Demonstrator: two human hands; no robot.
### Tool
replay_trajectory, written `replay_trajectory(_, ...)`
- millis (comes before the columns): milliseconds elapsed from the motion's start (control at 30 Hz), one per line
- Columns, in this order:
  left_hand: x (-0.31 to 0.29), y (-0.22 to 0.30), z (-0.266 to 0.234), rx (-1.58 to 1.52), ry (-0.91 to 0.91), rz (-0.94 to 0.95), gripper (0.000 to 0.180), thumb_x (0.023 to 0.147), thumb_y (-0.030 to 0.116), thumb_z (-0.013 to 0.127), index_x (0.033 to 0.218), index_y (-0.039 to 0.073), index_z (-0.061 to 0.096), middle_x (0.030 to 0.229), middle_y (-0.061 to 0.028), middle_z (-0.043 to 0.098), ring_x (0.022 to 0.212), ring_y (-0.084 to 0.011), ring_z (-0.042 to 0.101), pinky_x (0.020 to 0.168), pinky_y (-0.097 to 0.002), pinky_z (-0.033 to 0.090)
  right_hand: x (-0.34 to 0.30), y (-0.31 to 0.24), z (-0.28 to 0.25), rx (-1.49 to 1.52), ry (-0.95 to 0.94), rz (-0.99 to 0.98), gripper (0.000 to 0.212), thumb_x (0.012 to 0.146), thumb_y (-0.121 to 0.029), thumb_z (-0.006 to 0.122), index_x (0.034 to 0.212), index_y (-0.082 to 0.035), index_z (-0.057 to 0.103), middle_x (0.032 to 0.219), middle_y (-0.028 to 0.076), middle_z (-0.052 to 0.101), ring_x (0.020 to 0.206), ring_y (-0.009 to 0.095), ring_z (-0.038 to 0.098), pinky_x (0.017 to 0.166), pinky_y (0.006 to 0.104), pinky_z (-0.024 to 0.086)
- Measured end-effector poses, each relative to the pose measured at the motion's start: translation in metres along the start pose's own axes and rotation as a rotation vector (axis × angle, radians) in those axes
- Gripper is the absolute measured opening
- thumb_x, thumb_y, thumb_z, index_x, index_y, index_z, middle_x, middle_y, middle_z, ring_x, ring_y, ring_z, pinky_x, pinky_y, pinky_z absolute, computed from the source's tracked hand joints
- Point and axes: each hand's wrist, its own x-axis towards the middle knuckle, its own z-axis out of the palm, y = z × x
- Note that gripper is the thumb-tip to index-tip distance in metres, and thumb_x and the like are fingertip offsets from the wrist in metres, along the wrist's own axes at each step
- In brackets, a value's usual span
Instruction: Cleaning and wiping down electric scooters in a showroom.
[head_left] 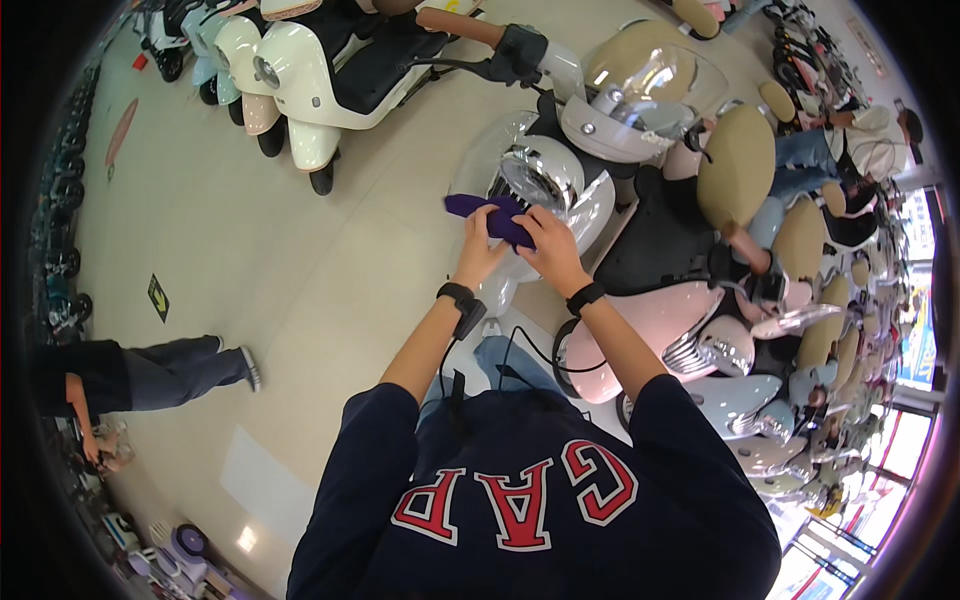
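A dark purple cloth (492,216), folded or bunched up, is pinched between my two hands in front of a scooter. My left hand (482,248) grips its middle with the thumb and fingers closed. On its right end, my right hand (553,246) has its fingers closed too. Just beyond the cloth is the scooter's round chrome headlight (545,172), set in a glossy pale front. Whether the cloth touches the scooter cannot be made out. Above the headlight rises a clear windshield (700,78) over the handlebar. Each of my wrists wears a black band.
A pink scooter (640,335) stands close by my right arm, with a long row of scooters behind it. Cream scooters (305,90) are parked at the far left. A person (150,375) is at the left; another (825,150) is among the scooters at the far right.
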Motion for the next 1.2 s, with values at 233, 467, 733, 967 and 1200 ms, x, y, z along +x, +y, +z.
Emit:
replay_trajectory(233, 0.059, 0.047, 0.036, -0.239, 0.204, -0.003, 0.052, 0.073, -0.013, 0.056, 0.12, 0.007, 0.047, 0.116, -0.0144, 0.049, 0.108, -0.0358, 0.051, 0.094, -0.0393, 0.044, 0.036, 0.021, -0.039, -0.069, 0.221, -0.021, 0.057, 0.063, -0.001, 0.073, 0.118, -0.012, 0.062, 0.106, 0.01, 0.056, 0.093, 0.03, 0.057, 0.079, 0.0385, 0.049)
replay_trajectory(467, 0.07, 0.097, 0.022, 0.098, 0.367, 0.309, 0.045, 0.074, -0.005, 0.064, 0.117, 0.007, 0.058, 0.119, -0.0153, 0.048, 0.113, -0.0358, 0.046, 0.097, -0.0421, 0.04, 0.05, 0.018, -0.062, 0.043, 0.37, -0.016, 0.047, 0.066, 0.005, 0.07, 0.11, -0.011, 0.066, 0.106, 0.012, 0.055, 0.094, 0.03, 0.057, 0.079, 0.0356, 0.049)
replay_trajectory(733, 0.13, 0.103, 0.018, 0.218, -0.075, 0.38, 0.037, 0.082, 0.012, 0.068, 0.117, 0.011, 0.058, 0.127, -0.0103, 0.052, 0.116, -0.0348, 0.049, 0.098, -0.0445, 0.042, 0.054, 0.047, -0.067, 0.016, 0.367, 0.167, 0.036, 0.074, 0.005, 0.064, 0.108, -0.007, 0.062, 0.108, 0.014, 0.056, 0.1, 0.033, 0.056, 0.088, 0.0378, 0.045)
replay_trajectory(967, 0.136, 0.063, 0.002, -0.026, 0.071, 0.304, 0.038, 0.083, 0.003, 0.063, 0.12, 0.007, 0.055, 0.125, -0.0116, 0.053, 0.115, -0.0296, 0.053, 0.098, -0.0381, 0.042, 0.079, 0.016, -0.055, -0.103, 0.238, 0.088, 0.035, 0.086, -0.001, 0.06, 0.12, -0.01, 0.061, 0.126, 0.014, 0.055, 0.113, 0.034, 0.053, 0.097, 0.0398, 0.043)
replay_trajectory(1200, 0.161, -0.01, -0.01, -0.318, 0.024, -0.055, 0.035, 0.086, 0.009, 0.064, 0.119, 0.004, 0.055, 0.111, -0.0116, 0.06, 0.102, -0.0269, 0.058, 0.085, -0.0329, 0.046, 0.144, 0.023, -0.021, -0.288, -0.017, 0.099, 0.031, 0.085, -0.003, 0.059, 0.116, -0.009, 0.064, 0.121, 0.012, 0.061, 0.103, 0.034, 0.058, 0.09, 0.0409, 0.048)
